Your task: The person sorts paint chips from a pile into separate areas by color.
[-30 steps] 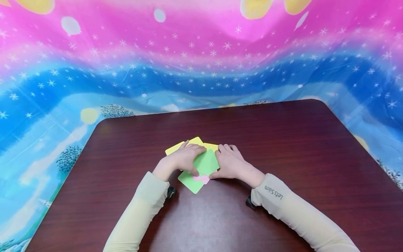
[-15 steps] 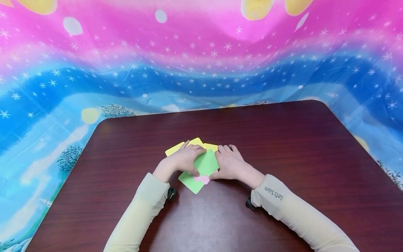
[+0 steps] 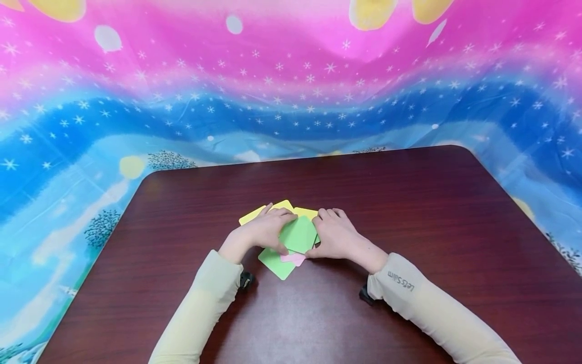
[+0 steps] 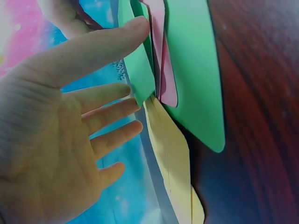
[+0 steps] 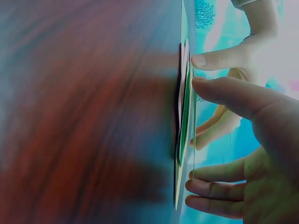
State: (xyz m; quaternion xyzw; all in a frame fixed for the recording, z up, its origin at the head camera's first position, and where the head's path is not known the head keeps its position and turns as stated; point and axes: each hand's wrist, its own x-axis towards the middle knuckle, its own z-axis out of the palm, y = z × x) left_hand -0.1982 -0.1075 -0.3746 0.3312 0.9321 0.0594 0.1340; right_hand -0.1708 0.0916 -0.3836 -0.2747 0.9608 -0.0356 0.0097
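- Left sleeve [image 3: 195,313]: pale, no lettering that I can make out.
- Left hand [image 3: 268,227]: thumb and fairly straight fingers reach the top green card (whether they grip it, I can't tell).
- Yellow cards [image 3: 283,205]: fanned at the pile's far side, partly under the left hand.
- Lower green card [image 3: 274,264]: one corner points toward the person.
- Pink piece [image 3: 295,260]: peeks out between the green cards.
- Top green card [image 3: 298,234]: mid-table, between both hands, over the pile; its near edge now shows a dark outline, fainter half a second ago.
- Right hand [image 3: 338,234]: thumb and fingers pinch the top green card; the hand sits slightly farther right than before.
- Right sleeve [image 3: 436,308]: dark lettering seems to read "Let's Slim" (upside down in the head view); it has shifted slightly right too.
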